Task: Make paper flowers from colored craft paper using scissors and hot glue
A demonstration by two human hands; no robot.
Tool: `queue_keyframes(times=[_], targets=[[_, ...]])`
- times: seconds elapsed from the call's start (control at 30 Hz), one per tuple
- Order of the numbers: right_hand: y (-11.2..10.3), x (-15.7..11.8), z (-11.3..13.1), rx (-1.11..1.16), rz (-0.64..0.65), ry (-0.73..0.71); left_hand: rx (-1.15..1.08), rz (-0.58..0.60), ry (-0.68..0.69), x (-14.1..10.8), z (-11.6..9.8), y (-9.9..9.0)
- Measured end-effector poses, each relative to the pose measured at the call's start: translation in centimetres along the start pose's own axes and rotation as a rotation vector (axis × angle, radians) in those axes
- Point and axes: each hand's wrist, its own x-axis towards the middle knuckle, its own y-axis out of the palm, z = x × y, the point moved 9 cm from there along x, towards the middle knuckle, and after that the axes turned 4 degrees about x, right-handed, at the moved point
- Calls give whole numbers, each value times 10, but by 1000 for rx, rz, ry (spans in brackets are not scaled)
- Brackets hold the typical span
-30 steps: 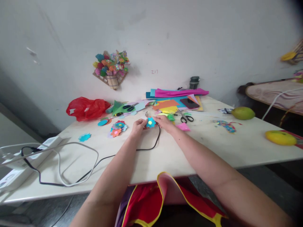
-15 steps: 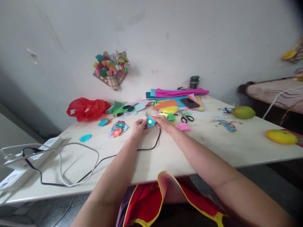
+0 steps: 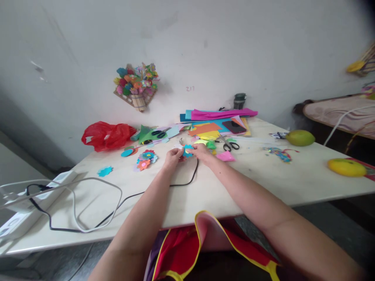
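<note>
Blue scalloped paper flower with yellow centre point(image 3: 188, 148), over the middle of the white smooth-topped table point(image 3: 211, 195). Pinched at one edge by the left hand point(image 3: 173, 155), near the centre by the right hand point(image 3: 202, 150). Apparently pressing that centre; next, steady pressure, petals kept flat.

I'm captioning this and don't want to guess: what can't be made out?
Head view:
Blue flower: partly covered by the right hand.
Red bag: anything inside hidden by its folds.
Power strip: partly cut off by the left edge.
Colourful cluster: too small and blurred to identify.
</note>
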Motion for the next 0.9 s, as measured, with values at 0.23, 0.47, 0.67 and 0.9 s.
queue_keyframes(times=[0.23, 0.47, 0.67, 0.9], targets=[[-1, 5, -13, 86, 8, 40, 10, 13, 9, -3, -4, 3], [1, 0, -9, 140, 32, 83, -11, 2, 14, -2, -4, 1], [0, 2, -9, 111, 58, 63, -20, 10, 11, -1, -2, 1], [1, 3, -7, 80, 33, 15, 14, 70, -2, -4, -4, 10]])
